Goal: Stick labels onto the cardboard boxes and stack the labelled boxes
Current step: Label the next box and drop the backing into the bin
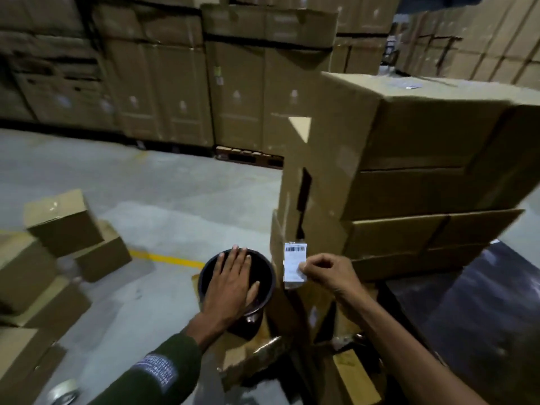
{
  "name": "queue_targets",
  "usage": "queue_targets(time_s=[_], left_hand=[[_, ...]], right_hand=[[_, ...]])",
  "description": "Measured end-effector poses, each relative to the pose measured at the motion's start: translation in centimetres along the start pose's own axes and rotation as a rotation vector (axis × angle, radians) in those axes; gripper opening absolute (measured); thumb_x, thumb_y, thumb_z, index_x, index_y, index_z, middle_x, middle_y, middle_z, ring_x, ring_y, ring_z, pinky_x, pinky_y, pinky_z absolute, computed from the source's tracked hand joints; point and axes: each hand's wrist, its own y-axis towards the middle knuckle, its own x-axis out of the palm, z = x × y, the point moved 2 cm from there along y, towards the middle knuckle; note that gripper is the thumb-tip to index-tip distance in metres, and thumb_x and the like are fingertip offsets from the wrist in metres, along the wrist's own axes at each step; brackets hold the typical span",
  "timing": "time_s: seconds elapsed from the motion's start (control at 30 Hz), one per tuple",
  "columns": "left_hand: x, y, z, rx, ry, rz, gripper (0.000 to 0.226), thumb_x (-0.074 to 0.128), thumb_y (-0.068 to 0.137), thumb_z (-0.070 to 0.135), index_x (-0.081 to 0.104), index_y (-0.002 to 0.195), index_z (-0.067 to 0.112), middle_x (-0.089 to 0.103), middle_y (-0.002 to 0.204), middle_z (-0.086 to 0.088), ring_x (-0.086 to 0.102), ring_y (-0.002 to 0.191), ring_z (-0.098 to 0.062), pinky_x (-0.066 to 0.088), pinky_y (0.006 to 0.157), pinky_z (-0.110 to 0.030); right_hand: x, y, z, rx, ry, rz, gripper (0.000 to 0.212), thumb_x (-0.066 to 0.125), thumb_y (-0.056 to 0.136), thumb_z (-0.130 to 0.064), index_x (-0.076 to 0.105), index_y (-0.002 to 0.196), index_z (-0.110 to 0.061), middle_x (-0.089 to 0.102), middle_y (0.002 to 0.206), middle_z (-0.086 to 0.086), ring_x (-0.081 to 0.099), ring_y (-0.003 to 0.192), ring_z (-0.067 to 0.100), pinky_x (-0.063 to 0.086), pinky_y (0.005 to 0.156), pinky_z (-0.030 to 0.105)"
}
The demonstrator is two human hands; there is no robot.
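Cartons fill most of what we see: a wall of tall stacked boxes runs across the top of the frame, and a nearer stack of cardboard boxes rises at centre right, its corner edge coming down toward the middle. Loose smaller boxes lie tumbled on the grey floor at the left, beside a yellow floor line. A dark round bucket stands at lower centre on flattened cardboard, just left of the stack's corner. Our left hand lies flat over the mouth of the bucket, fingers straight and together, palm down, gripping nothing; its green sleeve bears a small printed patch. Our right hand reaches in from the lower right with a bare forearm, fingers curled, pinching the lower right edge of a white barcode label. The label stands upright against the lower corner of the near stack; whether it is already stuck down, we cannot tell. The two hands are apart, the bucket rim between them.
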Motion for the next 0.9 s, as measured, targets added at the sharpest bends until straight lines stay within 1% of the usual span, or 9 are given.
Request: queue_targets(time_s=[0.07, 0.13, 0.2, 0.37, 0.5, 0.6, 0.73, 0.8, 0.9], left_hand=[[0.4, -0.9, -2.6, -0.046, 0.018, -0.007, 0.065, 0.036, 0.088, 0.045, 0.059, 0.129, 0.0, 0.055, 0.139, -0.017, 0.045, 0.135, -0.035, 0.024, 0.111, -0.049], [1.0, -1.7, -4.9, -0.094, 0.034, -0.011, 0.065, 0.036, 0.089, 0.046, 0.058, 0.131, 0.001, 0.053, 0.14, -0.017, 0.042, 0.137, -0.035, 0.023, 0.111, -0.051], [1.7, -2.4, -6.7, -0.132, 0.036, -0.024, 0.066, 0.035, 0.089, 0.046, 0.057, 0.132, 0.0, 0.053, 0.141, -0.018, 0.04, 0.138, -0.037, 0.023, 0.111, -0.053], [3.1, -3.9, -9.0, -0.179, 0.032, -0.055, 0.067, 0.035, 0.09, 0.048, 0.055, 0.135, 0.002, 0.051, 0.143, -0.017, 0.038, 0.139, -0.036, 0.022, 0.112, -0.054], [4.0, -4.8, -10.1, -0.21, 0.024, -0.088, 0.067, 0.033, 0.092, 0.048, 0.049, 0.141, 0.004, 0.046, 0.148, -0.015, 0.032, 0.143, -0.034, 0.021, 0.114, -0.054], [4.8, -5.4, -10.5, -0.215, 0.039, -0.097, 0.067, 0.033, 0.091, 0.048, 0.053, 0.138, 0.003, 0.048, 0.146, -0.017, 0.033, 0.143, -0.035, 0.023, 0.113, -0.056], [6.1, -6.0, -10.7, -0.218, 0.05, -0.111, 0.069, 0.031, 0.09, 0.047, 0.055, 0.136, 0.002, 0.049, 0.145, -0.019, 0.035, 0.141, -0.037, 0.02, 0.112, -0.057], [6.8, -6.3, -10.6, -0.207, 0.049, -0.122, 0.07, 0.03, 0.09, 0.047, 0.052, 0.138, 0.002, 0.046, 0.147, -0.019, 0.033, 0.142, -0.037, 0.02, 0.112, -0.057], [7.6, -6.3, -9.8, -0.157, 0.054, -0.114, 0.07, 0.03, 0.089, 0.045, 0.053, 0.137, 0.001, 0.044, 0.148, -0.019, 0.032, 0.143, -0.037, 0.02, 0.113, -0.058]], right_hand=[[2.7, 1.4, 0.5, -0.049, -0.13, -0.009, 0.006, 0.076, 0.081, -0.004, 0.073, 0.08, 0.0, 0.073, 0.078, 0.009, 0.064, 0.069, 0.009, 0.051, 0.066, 0.02], [5.1, 2.9, 0.9, -0.115, -0.292, 0.003, 0.007, 0.076, 0.081, -0.01, 0.073, 0.075, -0.011, 0.072, 0.072, -0.002, 0.061, 0.063, 0.001, 0.047, 0.061, 0.016], [7.3, 4.5, 1.0, -0.2, -0.473, 0.017, 0.008, 0.076, 0.081, -0.017, 0.073, 0.074, -0.018, 0.071, 0.07, -0.009, 0.061, 0.061, -0.003, 0.045, 0.061, 0.017], [11.6, 8.4, 1.5, -0.41, -0.772, 0.087, 0.004, 0.071, 0.084, -0.018, 0.073, 0.084, -0.015, 0.066, 0.084, 0.002, 0.061, 0.079, 0.017, 0.051, 0.075, 0.03], [14.3, 10.6, 3.2, -0.511, -0.946, 0.073, 0.008, 0.072, 0.083, -0.018, 0.069, 0.088, -0.012, 0.062, 0.089, 0.008, 0.057, 0.088, 0.026, 0.048, 0.075, 0.035], [15.8, 10.9, 6.3, -0.457, -1.082, -0.04, 0.011, 0.066, 0.087, -0.021, 0.067, 0.094, -0.012, 0.06, 0.098, 0.009, 0.056, 0.095, 0.029, 0.05, 0.078, 0.04], [16.4, 9.3, 11.3, -0.222, -1.209, -0.359, 0.021, 0.06, 0.086, -0.024, 0.067, 0.105, -0.018, 0.06, 0.11, 0.009, 0.057, 0.106, 0.03, 0.049, 0.084, 0.038], [15.6, 7.8, 12.5, -0.184, -1.192, -0.378, 0.02, 0.06, 0.085, -0.028, 0.067, 0.102, -0.021, 0.061, 0.108, 0.007, 0.059, 0.103, 0.028, 0.05, 0.083, 0.037], [13.3, 6.4, 13.1, -0.181, -1.151, -0.316, 0.017, 0.06, 0.086, -0.031, 0.068, 0.098, -0.021, 0.062, 0.102, 0.003, 0.061, 0.097, 0.024, 0.052, 0.079, 0.036]])
